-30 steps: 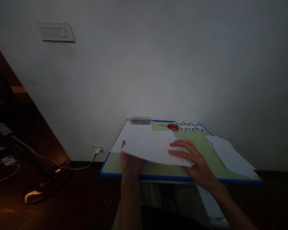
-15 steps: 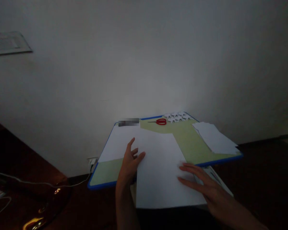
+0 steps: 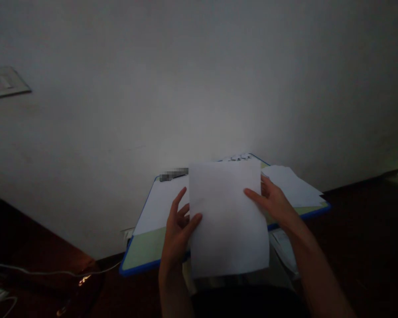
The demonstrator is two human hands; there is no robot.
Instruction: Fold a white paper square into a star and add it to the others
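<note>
A plain white sheet of paper [image 3: 227, 221] is held up in front of me, tilted above the near side of the table. My left hand [image 3: 179, 225] grips its left edge, thumb on the front and fingers behind. On the opposite edge, my right hand [image 3: 272, 198] pinches the sheet in the same way, thumb across the front. More white paper [image 3: 159, 198] lies flat on the table to the left. To the right rests a loose pile of white sheets [image 3: 293, 185]. Folded white paper pieces [image 3: 240, 157] show partly above the sheet's top edge.
The green table [image 3: 144, 249] has a blue rim and stands against a grey wall [image 3: 199, 79]. A dark, blurred-out object [image 3: 174, 174] lies at its back left. A white cable [image 3: 53, 273] runs over the floor to a wall socket [image 3: 128, 234].
The sheet has been lifted and tilted up towards me. My right hand has moved up and now holds its right edge. The red-handled scissors are now hidden behind it.
</note>
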